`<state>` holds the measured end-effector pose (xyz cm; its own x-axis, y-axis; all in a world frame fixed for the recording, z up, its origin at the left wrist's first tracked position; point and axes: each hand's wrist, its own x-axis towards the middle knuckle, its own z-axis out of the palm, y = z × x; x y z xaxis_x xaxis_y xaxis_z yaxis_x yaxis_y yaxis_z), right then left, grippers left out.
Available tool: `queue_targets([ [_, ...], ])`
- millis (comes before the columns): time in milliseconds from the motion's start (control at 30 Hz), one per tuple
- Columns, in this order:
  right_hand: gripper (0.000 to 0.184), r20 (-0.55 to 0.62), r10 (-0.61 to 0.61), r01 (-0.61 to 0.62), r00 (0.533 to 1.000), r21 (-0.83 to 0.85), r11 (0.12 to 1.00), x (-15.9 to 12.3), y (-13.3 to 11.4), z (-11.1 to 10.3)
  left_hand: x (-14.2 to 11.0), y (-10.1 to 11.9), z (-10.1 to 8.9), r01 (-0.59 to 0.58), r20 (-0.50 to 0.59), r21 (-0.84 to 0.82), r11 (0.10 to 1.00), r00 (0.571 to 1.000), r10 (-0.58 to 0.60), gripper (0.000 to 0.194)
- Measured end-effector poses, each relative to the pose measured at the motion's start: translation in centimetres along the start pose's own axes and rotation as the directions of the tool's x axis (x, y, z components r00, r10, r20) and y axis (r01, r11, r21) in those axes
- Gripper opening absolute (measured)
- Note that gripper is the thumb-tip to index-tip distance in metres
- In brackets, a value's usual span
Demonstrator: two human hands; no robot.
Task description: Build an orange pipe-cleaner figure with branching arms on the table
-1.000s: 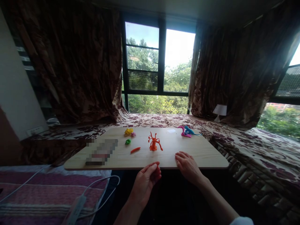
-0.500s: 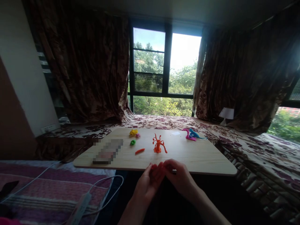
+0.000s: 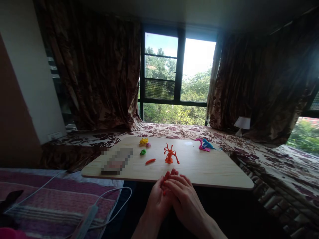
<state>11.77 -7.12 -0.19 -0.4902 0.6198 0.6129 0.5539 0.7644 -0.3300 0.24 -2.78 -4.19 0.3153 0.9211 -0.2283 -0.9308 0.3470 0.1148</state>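
My left hand (image 3: 156, 200) is palm up in front of the table's near edge, fingers stretched forward. Across it lies my right hand (image 3: 185, 196), palm down and fingers fairly straight. Small bits of orange modelling clay (image 3: 164, 192) show between the two palms; most of that clay is hidden. Just beyond my fingertips an orange clay tree figure (image 3: 169, 156) stands upright, with thin curling branches. To its left lies an orange clay roll (image 3: 150, 161), apart from both hands.
On the pale table (image 3: 211, 172) are green clay (image 3: 143, 152), yellow clay (image 3: 144, 141), a pink lump (image 3: 148, 145), pink clay (image 3: 204, 147) and blue clay (image 3: 208, 144). A blurred-out flat object (image 3: 117, 162) lies left. A white power strip (image 3: 87, 219) with a cable rests on the bedding.
My right hand has flattened from a bent-finger pinch and now covers my left palm. Orange clay shows between the palms. The whole view has shifted slightly.
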Motion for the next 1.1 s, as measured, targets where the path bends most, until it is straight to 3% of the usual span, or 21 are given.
queue_targets([
  [100, 0.031, -0.019, 0.046, -0.047, 0.999, -0.053, 0.997, 1.0, 0.4, 0.6, -0.1, -0.4, 0.1, -0.006, 0.02, 0.05, 0.999, 1.0, 0.005, 0.027],
  [233, 0.042, 0.059, 0.059, -0.052, 0.996, -0.113, 0.992, 1.5, -0.3, 1.8, -0.9, -0.7, 0.3, -0.06, 0.257, 0.186, 0.981, 0.966, 0.01, 0.038],
  [300, 0.047, 0.124, 0.003, 0.009, 0.992, -0.097, 0.995, 1.3, -1.0, 2.3, -1.2, -0.8, 0.2, -0.15, 0.305, 0.228, 0.962, 0.949, 0.075, 0.043],
  [400, 0.05, 0.159, -0.022, 0.034, 0.987, -0.077, 0.996, 1.2, -1.4, 2.7, -1.2, -1.0, -0.1, -0.247, 0.311, 0.241, 0.939, 0.936, 0.167, 0.046],
  [567, 0.048, 0.111, 0.137, -0.121, 0.984, -0.142, 0.982, 1.3, -0.7, 3.1, -1.6, -0.4, 0.1, -0.168, 0.31, 0.289, 0.943, 0.948, 0.074, 0.054],
  [700, 0.051, 0.164, 0.024, -0.007, 0.986, -0.102, 0.995, 0.6, -1.2, 3.0, -2.0, -0.5, 0.5, -0.235, 0.31, 0.257, 0.937, 0.939, 0.15, 0.052],
  [900, 0.048, 0.099, 0.126, -0.113, 0.987, -0.129, 0.985, 0.8, -1.0, 3.2, -2.3, -0.4, 0.4, -0.168, 0.269, 0.321, 0.932, 0.96, 0.081, 0.05],
  [1033, 0.053, 0.133, 0.035, -0.021, 0.991, -0.104, 0.994, 0.6, -1.2, 3.4, -2.4, -0.3, 0.5, -0.255, 0.292, 0.281, 0.925, 0.941, 0.171, 0.05],
  [1100, 0.053, 0.123, 0.049, -0.036, 0.991, -0.103, 0.994, 0.9, -1.2, 3.5, -2.3, -0.6, 0.4, -0.256, 0.277, 0.267, 0.929, 0.944, 0.181, 0.046],
])
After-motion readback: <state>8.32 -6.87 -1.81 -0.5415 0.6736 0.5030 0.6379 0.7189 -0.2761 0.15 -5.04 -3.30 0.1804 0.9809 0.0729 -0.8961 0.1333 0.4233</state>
